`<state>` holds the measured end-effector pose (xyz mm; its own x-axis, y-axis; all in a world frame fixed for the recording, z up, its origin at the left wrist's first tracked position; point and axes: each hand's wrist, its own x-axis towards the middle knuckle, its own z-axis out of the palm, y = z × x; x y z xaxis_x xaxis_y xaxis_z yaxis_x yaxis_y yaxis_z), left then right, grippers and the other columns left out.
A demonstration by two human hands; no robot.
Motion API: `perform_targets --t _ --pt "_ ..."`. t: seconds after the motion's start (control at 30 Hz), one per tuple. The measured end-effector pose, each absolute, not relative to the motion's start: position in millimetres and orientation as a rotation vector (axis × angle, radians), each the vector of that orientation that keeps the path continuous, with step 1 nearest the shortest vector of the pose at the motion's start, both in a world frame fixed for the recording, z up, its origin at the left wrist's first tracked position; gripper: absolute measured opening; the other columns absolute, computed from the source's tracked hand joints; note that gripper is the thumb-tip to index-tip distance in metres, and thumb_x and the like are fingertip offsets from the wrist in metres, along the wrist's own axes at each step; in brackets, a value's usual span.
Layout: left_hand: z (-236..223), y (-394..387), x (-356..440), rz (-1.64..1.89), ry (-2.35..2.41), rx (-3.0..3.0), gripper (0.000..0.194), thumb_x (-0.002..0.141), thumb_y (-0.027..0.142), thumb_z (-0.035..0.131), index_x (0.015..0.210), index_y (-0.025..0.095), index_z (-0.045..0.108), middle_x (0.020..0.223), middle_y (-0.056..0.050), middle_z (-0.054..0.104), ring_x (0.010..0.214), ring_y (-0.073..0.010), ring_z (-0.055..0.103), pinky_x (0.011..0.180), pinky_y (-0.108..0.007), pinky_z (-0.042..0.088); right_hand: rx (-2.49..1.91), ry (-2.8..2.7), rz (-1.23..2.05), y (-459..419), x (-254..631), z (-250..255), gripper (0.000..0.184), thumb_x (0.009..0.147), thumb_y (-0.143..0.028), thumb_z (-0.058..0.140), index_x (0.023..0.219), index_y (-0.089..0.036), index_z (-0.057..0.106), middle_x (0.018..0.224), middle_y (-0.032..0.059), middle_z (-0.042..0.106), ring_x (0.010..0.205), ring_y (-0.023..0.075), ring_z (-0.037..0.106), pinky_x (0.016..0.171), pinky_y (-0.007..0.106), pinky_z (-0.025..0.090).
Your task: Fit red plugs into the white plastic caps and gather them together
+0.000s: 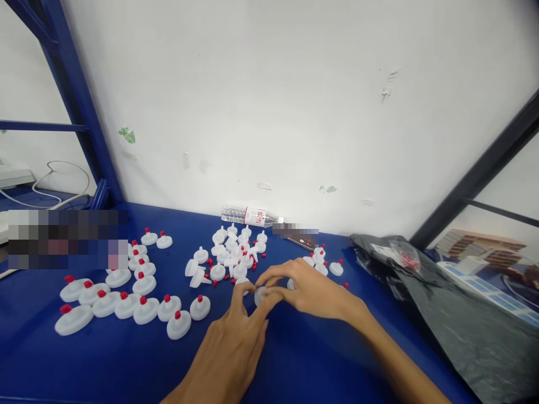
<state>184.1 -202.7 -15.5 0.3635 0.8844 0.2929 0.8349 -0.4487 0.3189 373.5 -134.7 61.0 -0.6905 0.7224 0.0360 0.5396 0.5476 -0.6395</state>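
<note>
My left hand (236, 336) and my right hand (307, 289) meet over the blue table (295, 359), fingertips pinched together on one small white plastic cap (261, 295). To the left lie several white caps with red tips (145, 310) set out in rows. Behind the hands is a loose pile of white caps (231, 252) without tips, with small red plugs (213, 280) scattered among them. A few more caps (324, 264) lie just beyond my right hand.
A clear water bottle (251, 215) lies on its side against the white wall. A black plastic bag (421, 280) covers the table's right side. Blue rack posts (80, 106) stand at the left, a dark post (484, 168) at the right.
</note>
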Motion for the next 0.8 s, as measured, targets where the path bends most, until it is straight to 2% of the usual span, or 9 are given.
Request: perform_targets --t 0.07,0.17,0.33,0.4,0.47,0.53,0.6,0.7,0.8 --pt "-16.2 -201.6 184.4 0.61 1.585 2.528 0.056 0.097 0.009 0.037 0.141 0.043 0.045 0.127 -0.007 0.054 0.073 -0.0159 0.072 0.05 -0.023 0.054 -1.051 -2.506 0.987 -137.1 372.0 61.8 0.029 0.095 -0.02 0.059 0.12 -0.028 0.071 0.099 -0.0015 0.081 0.081 0.0167 0.072 0.073 0.027 0.048" --pt "-16.8 -201.6 184.5 0.654 1.533 2.553 0.046 0.1 0.014 0.037 0.137 0.039 0.048 0.123 -0.005 0.059 0.069 -0.0162 0.072 0.051 -0.025 0.055 -1.061 -2.531 1.052 -138.9 370.9 62.0 0.03 0.096 -0.024 0.059 0.125 -0.029 0.066 0.095 -0.0019 0.081 0.071 0.0152 0.069 0.067 0.026 0.045" --pt "-18.5 -203.2 183.5 0.8 1.472 2.54 0.032 0.104 0.021 0.036 0.131 0.031 0.05 0.121 -0.004 0.063 0.067 -0.0169 0.072 0.053 -0.027 0.055 -1.047 -2.568 1.012 -141.9 372.3 64.9 0.041 0.096 -0.017 0.053 0.133 -0.032 0.064 0.099 -0.0027 0.08 0.083 0.0166 0.071 0.077 0.028 0.047" --pt "-19.0 -203.2 183.1 0.799 1.472 2.526 0.027 0.105 0.021 0.035 0.123 0.028 0.053 0.117 -0.004 0.065 0.069 -0.0173 0.073 0.054 -0.027 0.055 -1.035 -2.585 1.031 -143.0 372.4 66.2 0.05 0.094 -0.01 0.049 0.136 -0.033 0.062 0.095 -0.0039 0.08 0.081 0.0162 0.071 0.081 0.03 0.048" --pt "-18.2 -202.9 183.0 0.748 1.474 2.505 0.024 0.104 0.019 0.036 0.114 0.026 0.056 0.113 -0.003 0.066 0.071 -0.0173 0.073 0.058 -0.027 0.056 -1.017 -2.557 1.019 -142.7 371.3 65.7 0.05 0.096 -0.009 0.046 0.137 -0.033 0.061 0.097 -0.0038 0.08 0.086 0.0166 0.072 0.086 0.032 0.05" --pt "-16.0 -202.6 183.0 0.676 1.479 2.483 0.023 0.104 0.017 0.037 0.109 0.025 0.058 0.113 -0.003 0.066 0.077 -0.0176 0.073 0.065 -0.028 0.058 -1.039 -2.492 0.856 -139.9 369.6 62.5 0.041 0.1 -0.014 0.044 0.131 -0.031 0.064 0.111 -0.0013 0.079 0.102 0.0185 0.071 0.093 0.034 0.049" --pt "-13.1 -202.4 183.1 0.608 1.475 2.473 0.025 0.104 0.016 0.036 0.11 0.026 0.059 0.116 -0.003 0.066 0.083 -0.0182 0.074 0.07 -0.029 0.059 -1.132 -2.44 0.523 -134.5 368.1 56.7 0.033 0.103 -0.02 0.044 0.123 -0.027 0.069 0.12 0.0022 0.076 0.111 0.0221 0.068 0.098 0.038 0.047" --pt "-9.5 -201.8 183.6 0.526 1.472 2.465 0.03 0.105 0.015 0.033 0.114 0.027 0.06 0.119 -0.003 0.066 0.091 -0.0195 0.073 0.076 -0.031 0.06 -1.258 -2.452 0.02 -123.9 367.2 46.0 0.031 0.103 -0.018 0.046 0.119 -0.022 0.072 0.119 0.0069 0.075 0.113 0.0262 0.066 0.102 0.045 0.044" --pt "-8.1 -201.2 184.4 0.465 1.474 2.468 0.032 0.105 0.014 0.034 0.115 0.027 0.061 0.12 -0.004 0.066 0.1 -0.0218 0.072 0.08 -0.034 0.06 -1.292 -2.56 -0.21 -114.7 366.8 36.5 0.034 0.104 -0.015 0.043 0.125 -0.02 0.069 0.12 0.009 0.075 0.116 0.0263 0.063 0.104 0.046 0.042"
